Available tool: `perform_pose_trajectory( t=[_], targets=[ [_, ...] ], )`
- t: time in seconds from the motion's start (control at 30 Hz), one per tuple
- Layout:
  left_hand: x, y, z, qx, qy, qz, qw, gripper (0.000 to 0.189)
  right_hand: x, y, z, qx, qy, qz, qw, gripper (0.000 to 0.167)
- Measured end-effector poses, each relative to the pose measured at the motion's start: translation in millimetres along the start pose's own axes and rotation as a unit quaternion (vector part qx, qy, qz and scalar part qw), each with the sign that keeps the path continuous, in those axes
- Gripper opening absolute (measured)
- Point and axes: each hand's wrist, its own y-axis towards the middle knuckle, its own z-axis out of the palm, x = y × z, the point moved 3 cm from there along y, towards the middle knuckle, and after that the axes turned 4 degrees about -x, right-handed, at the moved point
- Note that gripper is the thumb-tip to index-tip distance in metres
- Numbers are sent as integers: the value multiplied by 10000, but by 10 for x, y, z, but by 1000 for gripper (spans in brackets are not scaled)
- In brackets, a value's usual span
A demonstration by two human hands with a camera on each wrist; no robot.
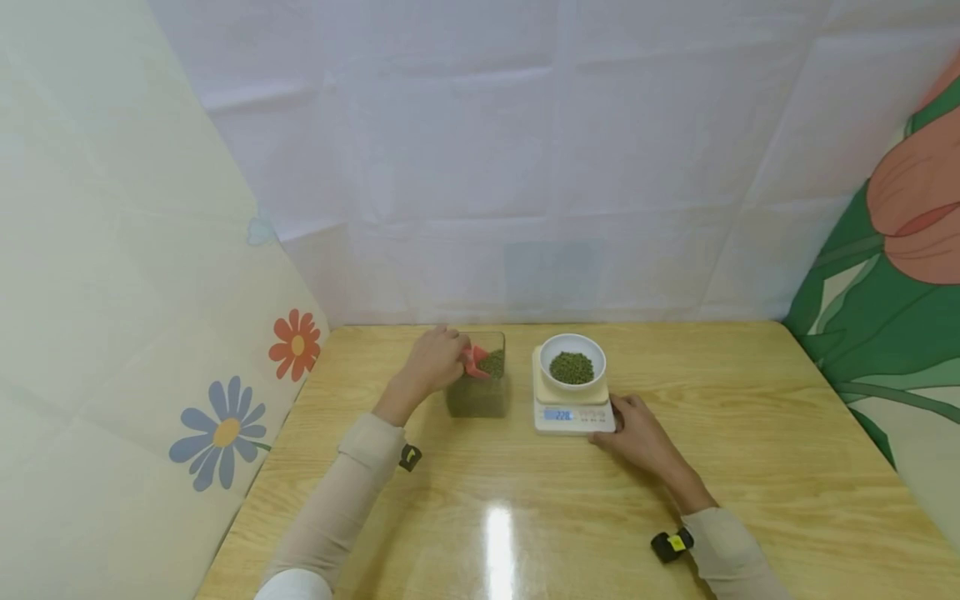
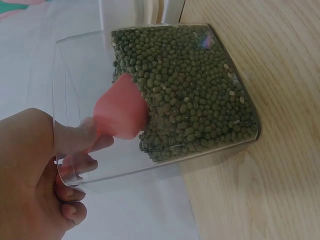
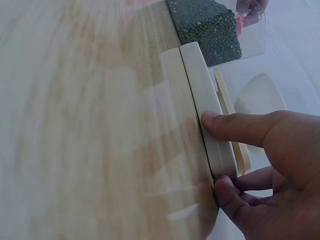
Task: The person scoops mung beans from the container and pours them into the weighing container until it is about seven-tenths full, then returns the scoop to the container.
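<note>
My left hand pinches the handle of a pink scoop inside a clear square container. The scoop's end meets the green mung beans that partly fill the container. Just right of it stands a white and cream kitchen scale with a lit display. On the scale sits a white bowl with a mound of mung beans. My right hand holds the scale's front right corner, thumb on the front face and fingers along the side.
The wooden table carries everything and ends at a white sheet behind. Flower-patterned cloths hang at left and right. Black bands show near both wrists.
</note>
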Motion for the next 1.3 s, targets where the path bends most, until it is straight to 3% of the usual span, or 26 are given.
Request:
perform_pose_trajectory(
  t=[1.3],
  targets=[
    [26,-12,-43,100,-797,-290,9963,28,-2,6,-6,24,-56,32,10000,92]
  ],
)
